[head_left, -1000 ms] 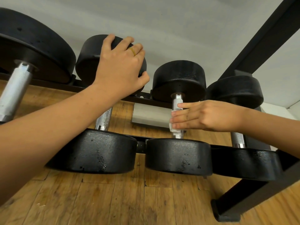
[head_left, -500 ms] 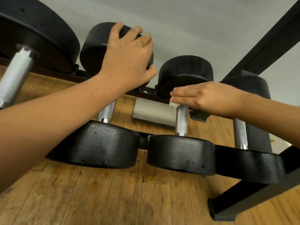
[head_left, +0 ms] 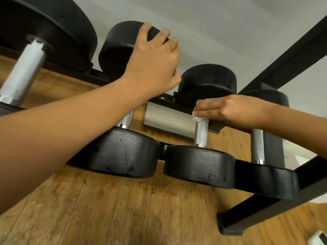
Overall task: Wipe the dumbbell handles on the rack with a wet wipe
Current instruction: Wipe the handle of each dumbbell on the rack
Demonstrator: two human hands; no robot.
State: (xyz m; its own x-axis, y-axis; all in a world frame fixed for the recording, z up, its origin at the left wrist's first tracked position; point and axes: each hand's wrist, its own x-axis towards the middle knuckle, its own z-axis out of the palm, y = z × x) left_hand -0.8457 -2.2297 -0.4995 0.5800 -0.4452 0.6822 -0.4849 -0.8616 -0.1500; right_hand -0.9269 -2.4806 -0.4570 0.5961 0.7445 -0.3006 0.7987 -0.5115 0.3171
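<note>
- Dumbbell handles run front to back across the black rack (head_left: 283,55), each a knurled silver bar between two black heads; four dumbbells lie side by side on it.
- My right hand (head_left: 228,110) is on the third handle (head_left: 200,134) from the left, up at its far end, just under the far head.
- My right fingers (head_left: 205,113) lie nearly straight and pressed together across the bar, holding the wet wipe (head_left: 195,117) against the metal. A crumpled white corner of it pokes out below my fingertips. My thumb is hidden behind the hand, so I cannot tell whether it closes round the bar.
- Below my right hand, the rest of that handle is bare down to the near head.
- My left hand (head_left: 154,62) is on the far head (head_left: 122,48) of the second dumbbell, fingers spread a little and curled over its top edge, thumb down along the side. A gold ring (head_left: 170,45) shows on one finger.
- My left forearm crosses over the second handle (head_left: 125,119), so only a short piece of it shows.
- At the far left lies the biggest dumbbell, its thick handle (head_left: 23,73) untouched; the fourth handle (head_left: 257,145), at the right, is also untouched.
- Under the rack is a worn wooden floor (head_left: 123,209), with a grey panel (head_left: 168,121) showing between the second and third dumbbells.
</note>
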